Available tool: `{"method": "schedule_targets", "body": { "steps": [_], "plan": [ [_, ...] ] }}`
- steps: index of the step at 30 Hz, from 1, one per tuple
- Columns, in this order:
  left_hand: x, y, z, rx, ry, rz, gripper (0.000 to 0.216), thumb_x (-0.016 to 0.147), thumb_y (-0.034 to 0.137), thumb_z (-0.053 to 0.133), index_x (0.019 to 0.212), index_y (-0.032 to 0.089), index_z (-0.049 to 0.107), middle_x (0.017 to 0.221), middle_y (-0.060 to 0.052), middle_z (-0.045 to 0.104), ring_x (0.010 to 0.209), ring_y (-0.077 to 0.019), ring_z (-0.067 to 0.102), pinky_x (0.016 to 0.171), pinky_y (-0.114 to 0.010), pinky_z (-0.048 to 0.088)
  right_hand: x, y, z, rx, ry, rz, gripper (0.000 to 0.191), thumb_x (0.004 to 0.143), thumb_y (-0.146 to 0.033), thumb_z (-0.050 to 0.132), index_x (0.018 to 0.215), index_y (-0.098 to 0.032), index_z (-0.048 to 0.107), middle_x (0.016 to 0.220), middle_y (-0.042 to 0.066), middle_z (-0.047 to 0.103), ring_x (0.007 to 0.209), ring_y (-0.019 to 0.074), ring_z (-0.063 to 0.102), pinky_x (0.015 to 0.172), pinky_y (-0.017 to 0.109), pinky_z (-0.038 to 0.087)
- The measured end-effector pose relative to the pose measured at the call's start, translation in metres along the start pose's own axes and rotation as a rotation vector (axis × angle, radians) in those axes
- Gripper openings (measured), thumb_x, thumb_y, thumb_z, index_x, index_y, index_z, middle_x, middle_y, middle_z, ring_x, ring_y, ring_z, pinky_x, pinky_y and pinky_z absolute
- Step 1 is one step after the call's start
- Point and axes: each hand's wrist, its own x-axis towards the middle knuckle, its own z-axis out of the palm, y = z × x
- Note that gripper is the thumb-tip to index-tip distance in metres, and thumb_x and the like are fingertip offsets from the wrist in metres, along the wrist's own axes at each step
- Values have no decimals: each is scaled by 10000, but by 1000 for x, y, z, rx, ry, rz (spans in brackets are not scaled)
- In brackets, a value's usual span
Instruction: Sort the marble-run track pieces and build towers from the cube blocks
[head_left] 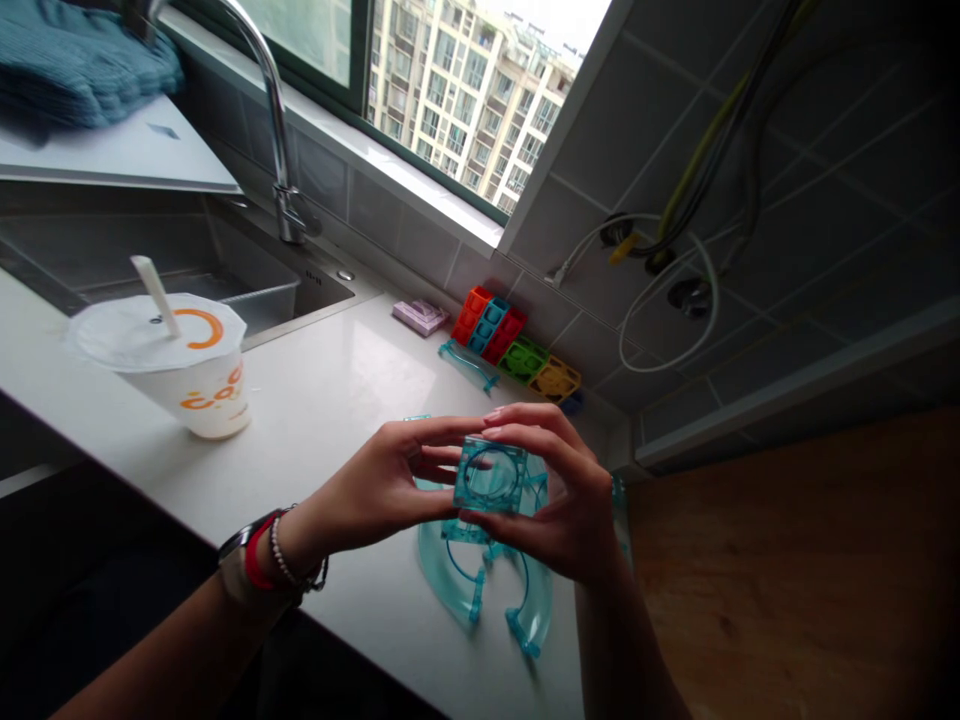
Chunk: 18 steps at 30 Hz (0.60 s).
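Observation:
Both my hands hold a clear teal plastic block (491, 475) with a round opening in its face, raised over the white counter. My left hand (382, 475) pinches its left side between thumb and fingers. From the right, my right hand (559, 490) grips its top and bottom edges, fingers curled over the top. Under the hands lie more translucent teal pieces, among them a curved track piece (442, 575) and a second curved piece (532, 605). My hands partly cover other teal parts there.
A drink cup with a straw (180, 375) stands at the left beside the sink (247, 250) and faucet (281, 140). Along the tiled wall are several coloured blocks (517, 345), a long teal piece (469, 365) and a small lilac pack (420, 317). Cables (667, 290) hang at right.

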Motion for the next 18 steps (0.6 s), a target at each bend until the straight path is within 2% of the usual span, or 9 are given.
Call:
{"method": "schedule_targets", "body": {
  "steps": [4,8,11,13,14,16,18],
  "plan": [
    [3,-6,5,-3,-51,-42,638,766,203,888,1365,176,670,1196,-147,771,1009,-283,778,865,-359,665,0,3,-4,19,24,31,566,713,-357,939,1221,-273,704,1236,104,661,1168,306,645,1000,471,566],
    [5,-9,9,-18,-19,-73,573,769,230,886,1308,168,702,1180,-141,777,981,-282,783,836,-354,672,-1,8,-6,56,-32,106,535,748,-381,911,1226,-266,700,1291,113,646,1239,307,621,1040,467,548],
    [7,-9,4,7,47,-100,522,765,288,892,1243,153,730,1141,-137,791,979,-288,783,822,-353,676,-1,17,-7,38,-69,202,793,750,-427,904,1446,-291,551,1454,130,574,1335,315,569,1068,485,528],
    [9,-6,-4,53,152,-106,525,766,327,892,1233,151,729,1150,-132,791,1024,-294,772,857,-363,670,0,18,-7,21,24,232,867,804,-475,850,1542,-309,427,1489,134,549,1336,309,570,1050,496,536],
    [9,-3,-10,67,216,-108,554,762,349,893,1250,152,718,1178,-135,783,1044,-300,766,865,-374,669,-1,16,-7,11,105,231,778,863,-481,791,1534,-313,434,1460,130,569,1307,299,589,1029,494,547],
    [9,3,-20,67,326,-116,626,757,395,892,1296,153,685,1245,-151,757,1053,-316,763,844,-392,673,-5,0,-7,-15,268,193,460,981,-450,640,1411,-307,558,1313,115,641,1197,280,646,960,481,581],
    [8,9,-29,57,391,-121,671,754,420,892,1324,149,661,1271,-168,741,1026,-323,771,805,-388,677,-17,-32,-9,-62,302,134,266,1020,-423,558,1244,-315,651,1095,96,677,1045,280,690,862,477,613]
  ]
}}
